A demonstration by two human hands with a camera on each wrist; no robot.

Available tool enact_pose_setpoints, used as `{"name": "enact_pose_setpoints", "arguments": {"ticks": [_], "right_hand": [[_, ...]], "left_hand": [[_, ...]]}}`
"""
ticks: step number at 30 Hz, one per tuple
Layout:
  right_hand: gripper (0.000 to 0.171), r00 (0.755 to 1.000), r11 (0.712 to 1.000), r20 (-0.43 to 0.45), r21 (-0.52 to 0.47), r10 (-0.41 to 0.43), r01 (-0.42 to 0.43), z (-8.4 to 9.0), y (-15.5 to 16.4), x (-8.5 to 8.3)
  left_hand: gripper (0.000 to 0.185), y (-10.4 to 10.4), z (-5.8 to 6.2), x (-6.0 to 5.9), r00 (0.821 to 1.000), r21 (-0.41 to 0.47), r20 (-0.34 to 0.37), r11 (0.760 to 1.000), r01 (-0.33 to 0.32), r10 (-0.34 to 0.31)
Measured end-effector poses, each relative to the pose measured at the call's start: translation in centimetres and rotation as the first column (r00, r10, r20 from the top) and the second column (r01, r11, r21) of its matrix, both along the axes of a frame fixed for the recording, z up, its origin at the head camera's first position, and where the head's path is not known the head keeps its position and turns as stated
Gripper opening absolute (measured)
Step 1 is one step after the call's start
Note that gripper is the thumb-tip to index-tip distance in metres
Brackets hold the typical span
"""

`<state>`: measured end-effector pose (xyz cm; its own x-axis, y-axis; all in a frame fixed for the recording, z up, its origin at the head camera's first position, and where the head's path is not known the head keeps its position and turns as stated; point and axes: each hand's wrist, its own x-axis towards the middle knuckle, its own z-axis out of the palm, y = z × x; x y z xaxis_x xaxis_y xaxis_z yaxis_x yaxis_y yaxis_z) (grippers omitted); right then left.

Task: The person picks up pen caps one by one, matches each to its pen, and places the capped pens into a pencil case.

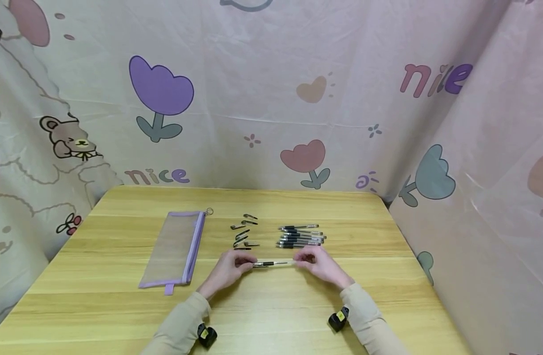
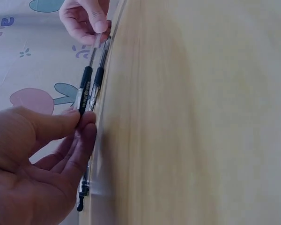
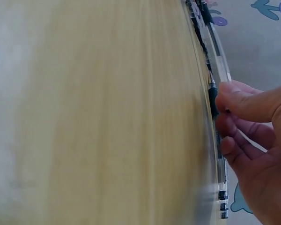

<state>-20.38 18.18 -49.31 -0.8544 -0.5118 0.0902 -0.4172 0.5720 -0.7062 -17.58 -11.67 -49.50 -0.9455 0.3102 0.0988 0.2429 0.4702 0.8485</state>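
Both hands hold one clear-barrelled pen (image 1: 280,263) level, low over the table. My left hand (image 1: 230,266) pinches its black front end between thumb and fingers; in the left wrist view the black part of the pen (image 2: 86,84) shows past the thumb. My right hand (image 1: 317,264) pinches the clear rear end of the barrel (image 3: 221,65). Just beyond the hands, several capless pens (image 1: 300,240) with black grips lie in a rough stack on the right. Several loose black pen caps (image 1: 242,234) are scattered to their left.
A mesh zip pouch (image 1: 171,249) with lilac edges lies flat to the left of the caps. The wooden table (image 1: 275,315) ends at the back against a printed curtain (image 1: 235,98), which also hangs along both sides.
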Motion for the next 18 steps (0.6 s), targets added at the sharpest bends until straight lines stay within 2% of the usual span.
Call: {"name": "enact_pose_setpoints", "arguments": {"ticks": [7, 18], "right_hand": [[0.014, 0.999, 0.998, -0.01, 0.057, 0.036, -0.036, -0.07, 0.3, -0.03], [0.014, 0.997, 0.995, -0.039, 0.071, 0.066, -0.063, -0.25, 0.11, 0.05]], "left_hand": [[0.015, -0.23, 0.07, -0.08, 0.999, -0.018, 0.015, 0.999, 0.042, -0.041], [0.013, 0.13, 0.42, 0.11, 0.999, -0.076, 0.032, 0.997, -0.029, 0.032]]}}
